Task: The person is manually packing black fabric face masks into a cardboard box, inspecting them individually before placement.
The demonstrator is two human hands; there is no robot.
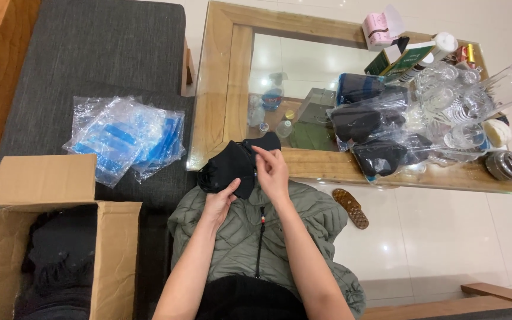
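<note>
Both hands, left hand (219,203) and right hand (272,170), pinch one black garment (232,166); bagged ones lie on the desk (220,89) beyond, more wait unbagged in the cardboard box (42,184).

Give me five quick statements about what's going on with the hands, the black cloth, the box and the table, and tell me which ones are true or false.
1. Both hands hold the black fabric item. True: the left hand grips its lower edge and the right hand pinches its right side.
2. The cardboard box is closed. False: its flaps are open and dark fabric shows inside.
3. Clear plastic bags with blue print lie on the grey sofa. True.
4. The glass-topped table is bare. False: bagged dark items, glassware and boxes sit on it.
5. A green padded jacket lies on the person's lap. True.
</note>
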